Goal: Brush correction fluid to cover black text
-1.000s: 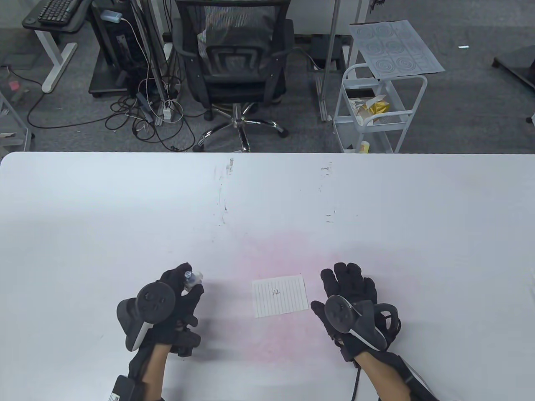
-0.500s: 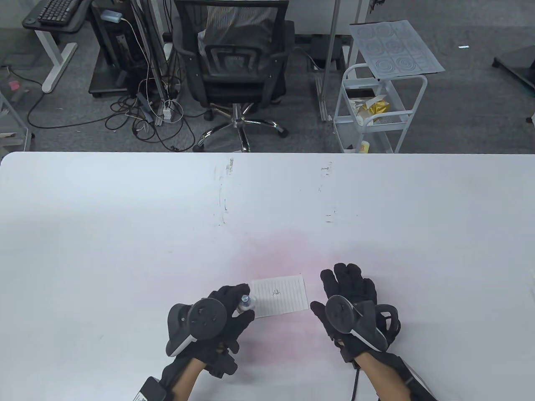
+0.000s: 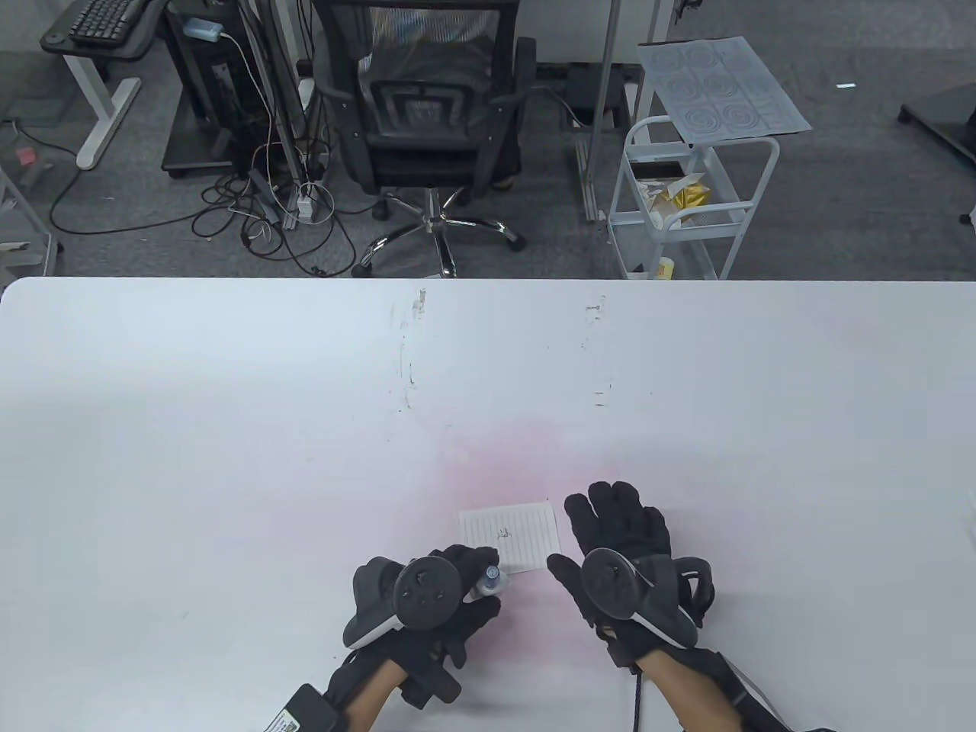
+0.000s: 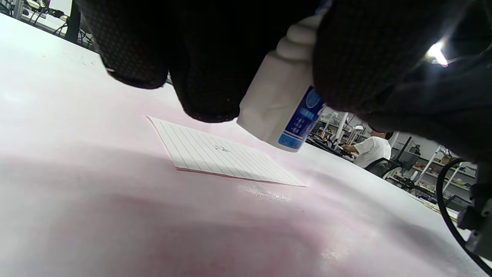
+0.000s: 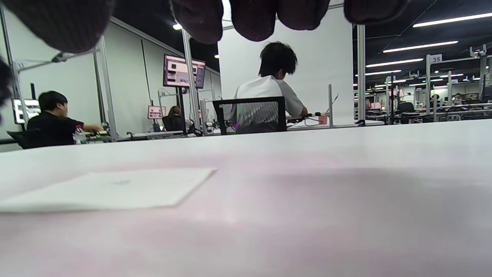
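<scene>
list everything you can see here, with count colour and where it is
correction fluid bottle: 1, white with a blue label, gripped in the left hand above the table, at the paper's near left corner
lined paper: 1, white, small black text near its middle, flat on the table between the hands
table: 1, white with a pink stain around the paper
office chair: 1, black, beyond the table's far edge
cart: 1, white, right of the chair
left hand: 1, black glove, grips the bottle
right hand: 1, black glove, fingers spread, holding nothing, right of the paper
</scene>
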{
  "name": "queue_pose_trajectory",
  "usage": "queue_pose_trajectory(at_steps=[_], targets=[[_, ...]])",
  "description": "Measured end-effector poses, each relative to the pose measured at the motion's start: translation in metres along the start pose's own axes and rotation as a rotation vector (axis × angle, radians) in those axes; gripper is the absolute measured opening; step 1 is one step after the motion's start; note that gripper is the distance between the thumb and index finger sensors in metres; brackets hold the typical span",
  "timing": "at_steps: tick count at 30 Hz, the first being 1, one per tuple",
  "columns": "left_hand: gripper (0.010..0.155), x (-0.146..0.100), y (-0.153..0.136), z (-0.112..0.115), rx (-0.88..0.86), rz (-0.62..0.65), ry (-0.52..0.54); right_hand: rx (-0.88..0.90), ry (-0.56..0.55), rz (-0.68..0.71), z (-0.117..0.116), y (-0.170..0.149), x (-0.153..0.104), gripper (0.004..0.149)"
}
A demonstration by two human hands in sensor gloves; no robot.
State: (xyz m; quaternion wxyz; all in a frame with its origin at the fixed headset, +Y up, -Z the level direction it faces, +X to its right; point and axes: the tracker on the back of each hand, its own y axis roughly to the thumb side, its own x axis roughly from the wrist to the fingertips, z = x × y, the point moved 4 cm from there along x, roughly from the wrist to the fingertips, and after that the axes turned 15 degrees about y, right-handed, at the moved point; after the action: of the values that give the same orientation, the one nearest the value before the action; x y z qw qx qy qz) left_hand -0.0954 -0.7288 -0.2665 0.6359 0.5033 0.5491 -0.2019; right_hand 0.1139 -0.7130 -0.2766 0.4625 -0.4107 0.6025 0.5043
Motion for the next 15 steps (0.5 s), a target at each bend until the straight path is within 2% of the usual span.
queue_pose_trajectory(at_steps=[4,8,10,15], targets=[[0.061,0.0,0.003,0.004,-0.003,0.007,-0.01,0.069,-0.05,0.119,0.009,0.025,-0.01,0.076],[0.061,0.001,0.008,0.005,-0.009,0.02,-0.006,0.254,0.008,0.296,0.011,0.048,-0.018,0.079],[0.061,0.001,0.011,0.006,-0.02,0.028,0.0,0.331,0.009,0.316,0.01,0.053,-0.021,0.077],[0.061,-0.001,0.022,0.009,-0.018,0.071,-0.011,0.353,-0.14,0.277,0.012,0.053,-0.022,0.057]])
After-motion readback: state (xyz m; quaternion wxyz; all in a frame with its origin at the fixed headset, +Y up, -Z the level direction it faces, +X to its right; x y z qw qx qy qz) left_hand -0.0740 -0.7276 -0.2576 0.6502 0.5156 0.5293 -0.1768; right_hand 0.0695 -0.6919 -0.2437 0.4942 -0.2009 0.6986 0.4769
